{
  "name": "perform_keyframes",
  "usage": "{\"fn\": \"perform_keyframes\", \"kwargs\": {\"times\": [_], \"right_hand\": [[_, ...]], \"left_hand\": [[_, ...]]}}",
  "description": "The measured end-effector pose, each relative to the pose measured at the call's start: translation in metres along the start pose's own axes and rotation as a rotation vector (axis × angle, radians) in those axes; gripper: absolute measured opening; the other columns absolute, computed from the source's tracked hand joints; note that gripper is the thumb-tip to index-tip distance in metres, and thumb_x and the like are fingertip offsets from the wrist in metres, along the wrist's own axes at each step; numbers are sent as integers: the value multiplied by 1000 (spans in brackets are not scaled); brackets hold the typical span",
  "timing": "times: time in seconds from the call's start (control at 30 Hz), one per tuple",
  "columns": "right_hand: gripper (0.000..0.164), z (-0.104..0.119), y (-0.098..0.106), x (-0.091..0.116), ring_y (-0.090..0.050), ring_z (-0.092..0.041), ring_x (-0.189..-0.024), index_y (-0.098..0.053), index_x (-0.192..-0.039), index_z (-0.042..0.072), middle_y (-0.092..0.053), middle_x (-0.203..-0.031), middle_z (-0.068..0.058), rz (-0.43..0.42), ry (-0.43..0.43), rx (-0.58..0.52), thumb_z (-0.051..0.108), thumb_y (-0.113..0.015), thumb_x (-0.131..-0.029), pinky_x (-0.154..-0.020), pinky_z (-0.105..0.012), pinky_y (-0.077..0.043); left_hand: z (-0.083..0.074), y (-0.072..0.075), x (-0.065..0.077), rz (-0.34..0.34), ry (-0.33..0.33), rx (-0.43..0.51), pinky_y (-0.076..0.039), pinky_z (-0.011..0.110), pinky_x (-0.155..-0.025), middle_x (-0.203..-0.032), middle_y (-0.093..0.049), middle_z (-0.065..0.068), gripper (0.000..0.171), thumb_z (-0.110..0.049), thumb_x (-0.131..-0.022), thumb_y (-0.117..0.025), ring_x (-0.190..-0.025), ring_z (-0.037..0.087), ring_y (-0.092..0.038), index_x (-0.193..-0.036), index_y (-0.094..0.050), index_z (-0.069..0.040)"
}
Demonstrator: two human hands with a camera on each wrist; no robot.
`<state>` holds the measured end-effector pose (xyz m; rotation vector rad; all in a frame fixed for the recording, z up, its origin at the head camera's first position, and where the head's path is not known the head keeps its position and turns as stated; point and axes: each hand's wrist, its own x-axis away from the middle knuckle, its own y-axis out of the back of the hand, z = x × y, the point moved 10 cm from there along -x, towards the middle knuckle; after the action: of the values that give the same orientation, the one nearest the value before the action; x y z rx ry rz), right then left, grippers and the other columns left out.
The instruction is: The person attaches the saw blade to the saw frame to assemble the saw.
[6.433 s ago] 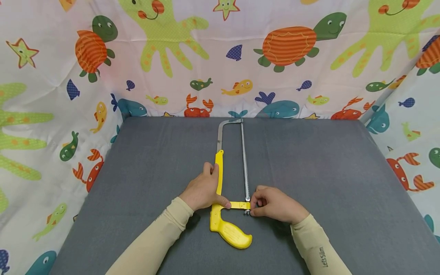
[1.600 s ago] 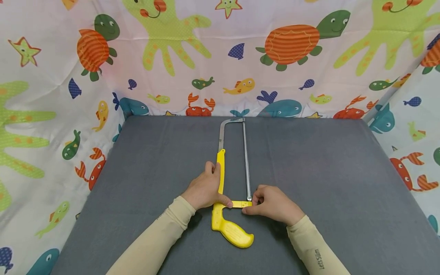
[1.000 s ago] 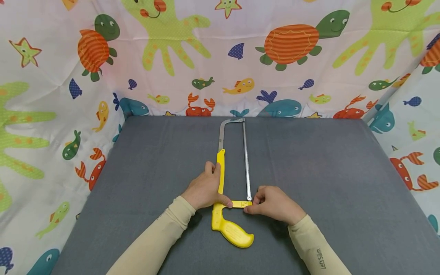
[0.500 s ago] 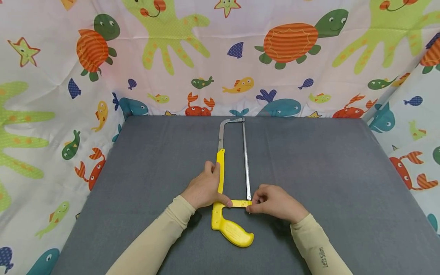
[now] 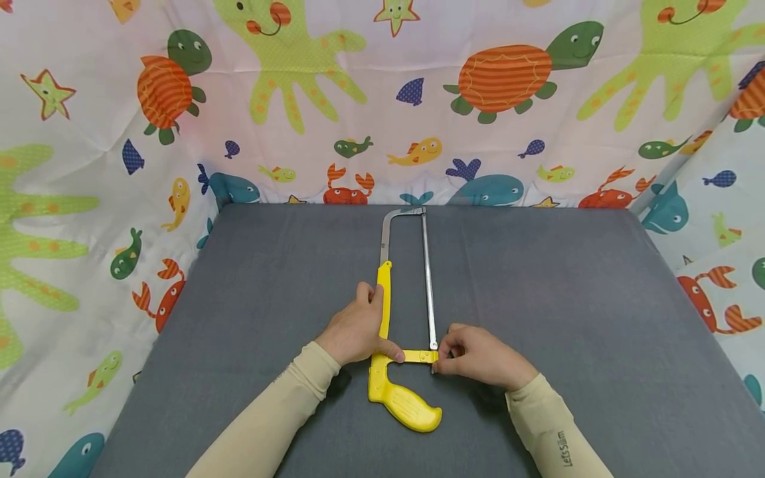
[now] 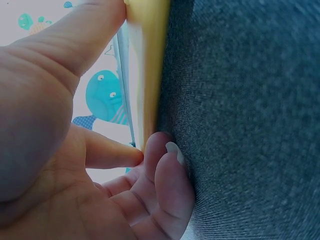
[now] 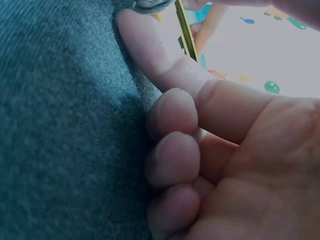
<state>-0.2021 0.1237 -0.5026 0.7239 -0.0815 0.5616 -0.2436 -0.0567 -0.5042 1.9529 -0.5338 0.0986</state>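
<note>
A hacksaw (image 5: pixel 384 299) with a yellow frame and handle lies flat on the grey cloth, its handle (image 5: pixel 412 406) toward me. Its silver blade (image 5: pixel 429 285) runs along the right side. My left hand (image 5: pixel 356 326) grips the yellow frame, thumb on the lower crossbar and fingers along the spine; in the left wrist view the yellow bar (image 6: pixel 149 65) lies between thumb and fingers. My right hand (image 5: pixel 481 355) pinches at the crossbar's right end, where the wing nut (image 7: pixel 150 5) sits against the index fingertip. From the head view the fingers mostly hide that nut.
Grey cloth (image 5: pixel 269 265) covers the table. A white curtain (image 5: pixel 382 106) printed with sea animals stands along the back and both sides. The far tip of the saw (image 5: pixel 412 211) comes close to the table's back edge.
The right hand's fingers and thumb have shifted back and forth about the wing nut, the thumb now further right than about 1.6 seconds ago. The left hand and the hacksaw stay put.
</note>
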Motion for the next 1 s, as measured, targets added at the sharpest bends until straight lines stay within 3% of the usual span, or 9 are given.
{"fn": "perform_keyframes", "kwargs": {"times": [0.47, 1.0], "right_hand": [[18, 1, 0, 0, -48, -10, -68, -75, -79, 22, -49, -80, 3, 11, 13, 8, 30, -87, -89, -62, -24, -39], [17, 5, 0, 2, -46, -9, -71, -72, -86, 21, -49, -84, 0, 48, 86, 16, 29, -84, -95, -65, -24, -37]], "left_hand": [[0, 0, -1, -2, -10, -17, -48, 28, -61, -150, -39, 18, 145, -63, -68, -98, -81, 18, -58, -173, -17, -3], [0, 1, 1, -4, -3, -6, -48, 27, -61, -150, -40, 18, 145, -62, -68, -98, -83, 18, -57, -173, -18, -3]]}}
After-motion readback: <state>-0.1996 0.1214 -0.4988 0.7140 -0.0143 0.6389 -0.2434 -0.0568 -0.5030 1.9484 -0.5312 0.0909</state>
